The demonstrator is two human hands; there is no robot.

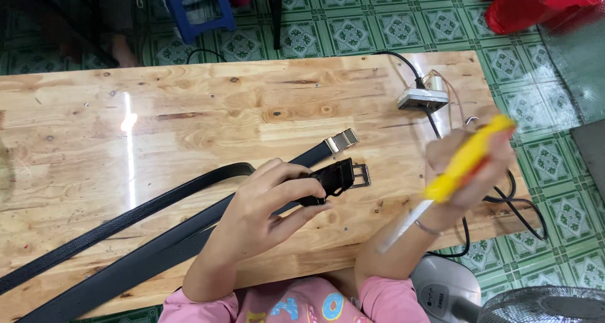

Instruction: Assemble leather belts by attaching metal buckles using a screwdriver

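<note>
While two black belts [126,235] run from the seven o'clock corner of the wooden table [189,109] toward its middle, the left hand [271,203] curls around the folded end of one, thumb below and fingers on top, pinching the strap just at nine o'clock of its silver buckle [359,175]. A second belt tip with a metal clasp [341,140] lies at twelve o'clock of that buckle. At three o'clock, the right hand [469,172] is raised off the table, closed around a blurred yellow tool [466,159].
</note>
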